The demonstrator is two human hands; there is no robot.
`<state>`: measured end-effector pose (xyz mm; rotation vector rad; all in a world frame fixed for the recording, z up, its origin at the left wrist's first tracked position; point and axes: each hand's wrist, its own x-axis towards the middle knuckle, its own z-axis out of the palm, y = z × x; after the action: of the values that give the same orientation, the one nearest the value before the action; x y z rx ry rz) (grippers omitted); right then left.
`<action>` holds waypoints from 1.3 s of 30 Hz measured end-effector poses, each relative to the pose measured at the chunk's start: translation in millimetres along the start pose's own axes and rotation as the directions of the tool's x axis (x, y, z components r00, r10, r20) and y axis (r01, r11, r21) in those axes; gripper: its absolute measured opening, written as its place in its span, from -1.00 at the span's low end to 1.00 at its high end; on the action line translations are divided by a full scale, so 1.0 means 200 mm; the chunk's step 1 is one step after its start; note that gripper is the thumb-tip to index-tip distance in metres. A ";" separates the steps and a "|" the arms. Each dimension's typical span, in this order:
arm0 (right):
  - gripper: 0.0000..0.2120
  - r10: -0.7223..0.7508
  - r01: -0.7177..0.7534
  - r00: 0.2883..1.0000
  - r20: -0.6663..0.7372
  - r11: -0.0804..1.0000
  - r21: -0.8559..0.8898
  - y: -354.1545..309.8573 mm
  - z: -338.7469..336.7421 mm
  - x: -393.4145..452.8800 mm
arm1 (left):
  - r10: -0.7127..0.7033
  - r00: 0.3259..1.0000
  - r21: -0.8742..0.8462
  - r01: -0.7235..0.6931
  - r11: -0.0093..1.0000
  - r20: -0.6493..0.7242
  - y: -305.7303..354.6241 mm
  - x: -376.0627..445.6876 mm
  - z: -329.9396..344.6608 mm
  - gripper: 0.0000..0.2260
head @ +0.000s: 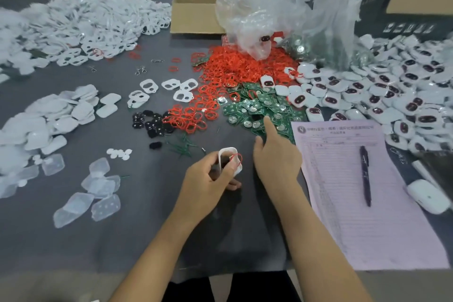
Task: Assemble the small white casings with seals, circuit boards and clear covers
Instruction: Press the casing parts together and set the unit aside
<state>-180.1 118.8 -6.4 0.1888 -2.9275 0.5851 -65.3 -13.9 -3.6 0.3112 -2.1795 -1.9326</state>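
The left hand (210,174) grips a white casing (230,158) upright with a red seal (237,157) at its rim, while the released right hand (275,154), forefinger out, is nearer the green circuit boards (259,108) just beyond it; the casing's inside is hidden.

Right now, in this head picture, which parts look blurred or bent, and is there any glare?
Head view: the heap of white plastic frames at far left smears into blur, while the small white casing in the left hand stays fairly sharp; the pink paper form bows outward from wide-angle distortion; the crumpled clear plastic bag shows soft highlights, no hard glare.
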 end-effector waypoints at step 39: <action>-0.88 -0.284 0.342 0.934 -0.216 0.884 0.318 0.20 -0.09 -0.55 | -0.051 0.993 -0.365 0.008 0.931 -0.109 -0.08 -0.13 -0.07 -0.72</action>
<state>-75.6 173.7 -23.7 0.6138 -2.5328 1.0082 -36.4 -21.3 -17.3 0.3824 -1.7073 -2.2202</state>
